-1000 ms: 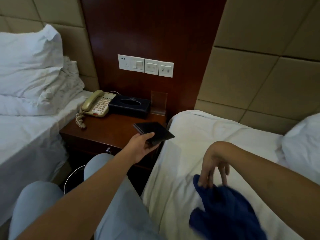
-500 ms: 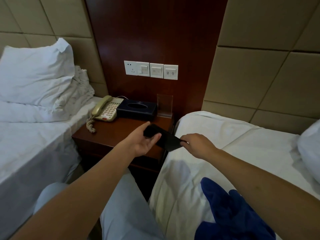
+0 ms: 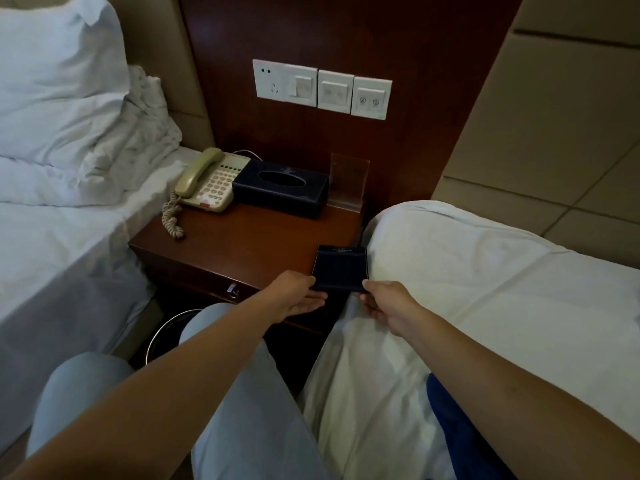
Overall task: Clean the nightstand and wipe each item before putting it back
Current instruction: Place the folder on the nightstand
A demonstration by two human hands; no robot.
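A flat dark folder lies at the front right corner of the wooden nightstand. My left hand pinches its near left corner and my right hand pinches its near right corner. At the back of the nightstand stand a beige telephone, a dark tissue box and a clear acrylic stand. A blue cloth lies on the right bed under my right forearm, partly hidden.
White beds flank the nightstand: left bed with pillows, right bed. A round waste bin sits on the floor below the nightstand, beside my knees. Wall switches are above.
My right hand let go of the blue cloth and reached to the folder. Both hands now hold the folder flat at the nightstand's front right corner. The camera moved closer.
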